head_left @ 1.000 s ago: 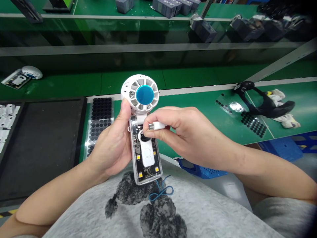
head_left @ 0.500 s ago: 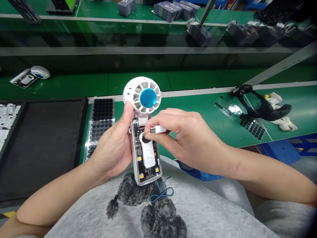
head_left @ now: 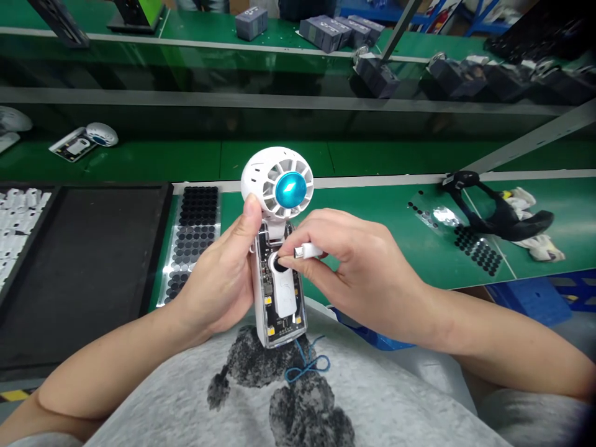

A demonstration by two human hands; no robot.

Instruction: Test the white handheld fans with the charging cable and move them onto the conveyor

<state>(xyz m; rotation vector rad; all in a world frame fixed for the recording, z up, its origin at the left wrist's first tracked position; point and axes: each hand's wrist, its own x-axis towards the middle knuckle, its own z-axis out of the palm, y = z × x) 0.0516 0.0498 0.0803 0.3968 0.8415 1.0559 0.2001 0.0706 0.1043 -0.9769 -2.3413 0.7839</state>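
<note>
A small white handheld fan (head_left: pixel 261 186) with a blue round centre is upright in front of me, gripped by my left hand (head_left: pixel 228 267) along its left side, thumb near the fan head. Its clear-faced body shows a circuit board and a white long piece (head_left: pixel 285 295) with a round upper end. A black round dot (head_left: pixel 279 264) sits at that end, touched by the fingertips of my right hand (head_left: pixel 354 261). My right hand is closed in a pinch, with a white USB plug (head_left: pixel 307 251) held between its fingers. The plug's cable is hidden by the hand.
Sheets of black round stickers (head_left: pixel 195 236) lie left of the fan, beside a black tray (head_left: pixel 107 261). Another fan (head_left: pixel 81 141) lies on the back ledge. At right are more stickers (head_left: pixel 477 248), a black strap-like item (head_left: pixel 498 211) and gloves (head_left: pixel 542 245). Grey boxes (head_left: pixel 321 32) stand on the shelf.
The view has shifted slightly, so the fan and both hands appear a little further right. My grip on the fan and the USB plug is the same; the right fingertips stay at the black dot.
</note>
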